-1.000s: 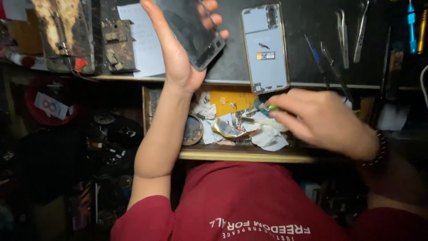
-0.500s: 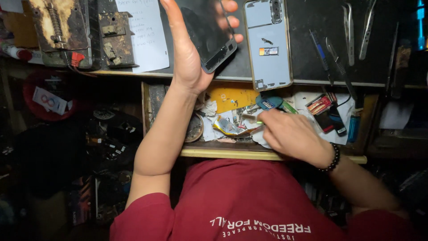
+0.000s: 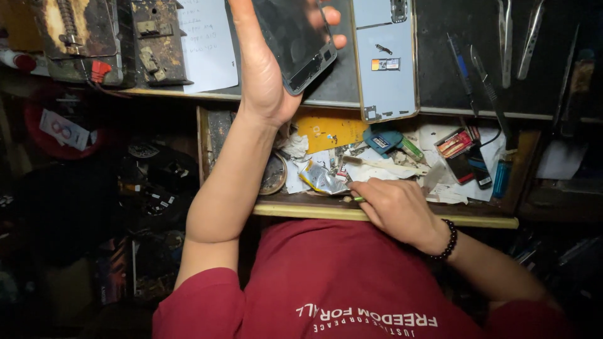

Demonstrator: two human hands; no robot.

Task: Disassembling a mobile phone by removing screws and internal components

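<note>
My left hand (image 3: 260, 75) is raised over the dark bench top and grips a dark phone (image 3: 292, 37) by its edges, screen side toward me. My right hand (image 3: 392, 210) rests at the front edge of the open wooden drawer (image 3: 314, 211), its fingers pinched on a thin green-tipped tool (image 3: 358, 199). A black bead bracelet (image 3: 446, 242) circles that wrist. Just ahead of the fingers lie a crumpled silver foil pouch (image 3: 320, 179) and paper scraps.
A pale blue phone back cover (image 3: 384, 63) lies on the bench beside the phone. Tweezers (image 3: 505, 37) and a blue-handled screwdriver (image 3: 461, 66) lie at the right. A white paper sheet (image 3: 207, 44) and rusty metal blocks (image 3: 154, 44) sit at the left. Small red packs (image 3: 455, 143) fill the drawer's right.
My right hand has drawn back from the middle of the drawer to its front edge, now pinching the green-tipped tool. My left hand keeps the phone up, shifted slightly.
</note>
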